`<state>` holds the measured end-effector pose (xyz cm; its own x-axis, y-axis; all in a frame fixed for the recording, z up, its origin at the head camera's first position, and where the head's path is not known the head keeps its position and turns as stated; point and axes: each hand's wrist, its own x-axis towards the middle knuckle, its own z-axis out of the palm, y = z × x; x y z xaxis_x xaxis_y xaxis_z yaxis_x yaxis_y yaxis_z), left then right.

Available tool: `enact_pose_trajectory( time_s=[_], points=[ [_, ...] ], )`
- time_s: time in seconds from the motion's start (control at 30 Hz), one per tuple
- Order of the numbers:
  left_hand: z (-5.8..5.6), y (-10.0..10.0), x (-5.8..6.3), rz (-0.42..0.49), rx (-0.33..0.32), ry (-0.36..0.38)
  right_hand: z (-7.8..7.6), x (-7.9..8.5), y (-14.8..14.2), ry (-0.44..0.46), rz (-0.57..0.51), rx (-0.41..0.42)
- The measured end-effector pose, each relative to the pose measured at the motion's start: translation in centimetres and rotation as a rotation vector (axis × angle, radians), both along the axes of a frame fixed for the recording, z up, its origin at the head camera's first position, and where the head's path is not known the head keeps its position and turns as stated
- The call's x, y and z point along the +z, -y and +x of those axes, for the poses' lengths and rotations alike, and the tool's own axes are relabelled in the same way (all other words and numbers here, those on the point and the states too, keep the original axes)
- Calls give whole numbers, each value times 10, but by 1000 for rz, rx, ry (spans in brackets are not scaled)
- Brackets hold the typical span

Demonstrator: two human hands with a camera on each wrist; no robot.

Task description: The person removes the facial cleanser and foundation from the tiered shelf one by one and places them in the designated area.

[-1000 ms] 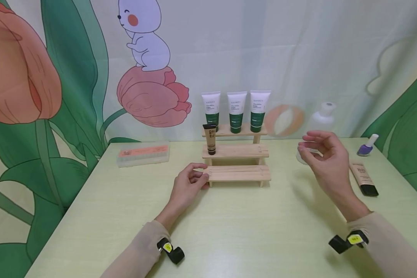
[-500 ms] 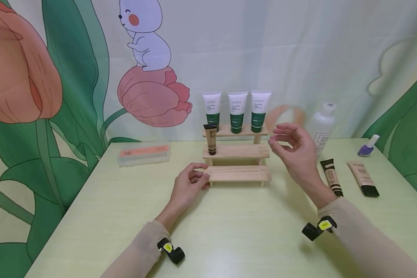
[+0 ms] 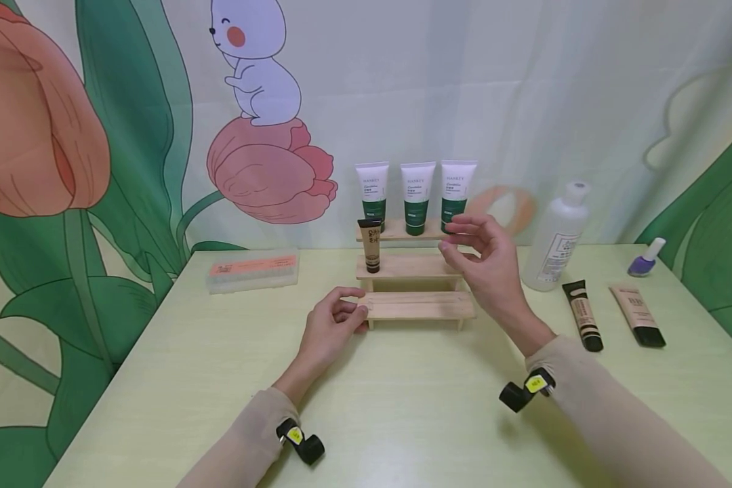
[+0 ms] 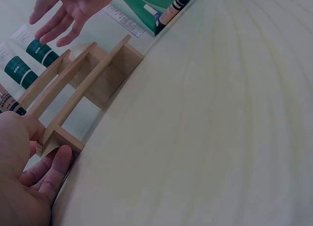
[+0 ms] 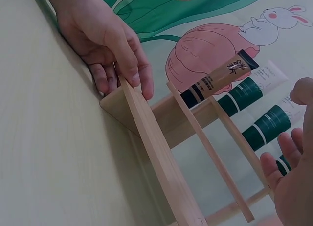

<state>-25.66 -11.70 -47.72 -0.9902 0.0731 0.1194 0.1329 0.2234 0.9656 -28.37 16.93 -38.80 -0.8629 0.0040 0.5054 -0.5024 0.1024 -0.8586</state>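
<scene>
A three-step wooden display rack (image 3: 419,305) stands at the middle of the table. My left hand (image 3: 335,324) grips the left end of its lowest step, thumb and fingers around the corner, as the right wrist view shows. On the top step are three white-and-green squeeze tubes (image 3: 415,198). At the left of the middle step stands a small tan tube with a black cap (image 3: 372,245). My right hand (image 3: 488,271) hovers at the rack's right end, fingers loosely bent and nothing between them; it overlaps the rightmost tube's base. In the left wrist view its fingers (image 4: 73,25) are spread.
Right of the rack stand a clear-white bottle (image 3: 558,240) and a purple nail polish bottle (image 3: 645,257). A black-and-tan tube (image 3: 583,316) and a beige BB tube (image 3: 637,316) lie nearby. A flat plastic box (image 3: 253,270) lies at the left.
My right hand has moved left, from in front of the bottle to the rack's right end, uncovering the bottle and the black-and-tan tube. My left hand stays on the rack.
</scene>
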Motion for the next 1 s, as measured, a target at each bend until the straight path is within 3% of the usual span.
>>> enact_pose_trajectory(
  time_s=[0.6, 1.0],
  points=[
    [0, 0, -1, 19, -8, -8, -13, -6, 43, 38, -4, 94],
    [2, 2, 1, 19, -20, -3, -21, -11, 68, 54, -1, 115]
  ],
)
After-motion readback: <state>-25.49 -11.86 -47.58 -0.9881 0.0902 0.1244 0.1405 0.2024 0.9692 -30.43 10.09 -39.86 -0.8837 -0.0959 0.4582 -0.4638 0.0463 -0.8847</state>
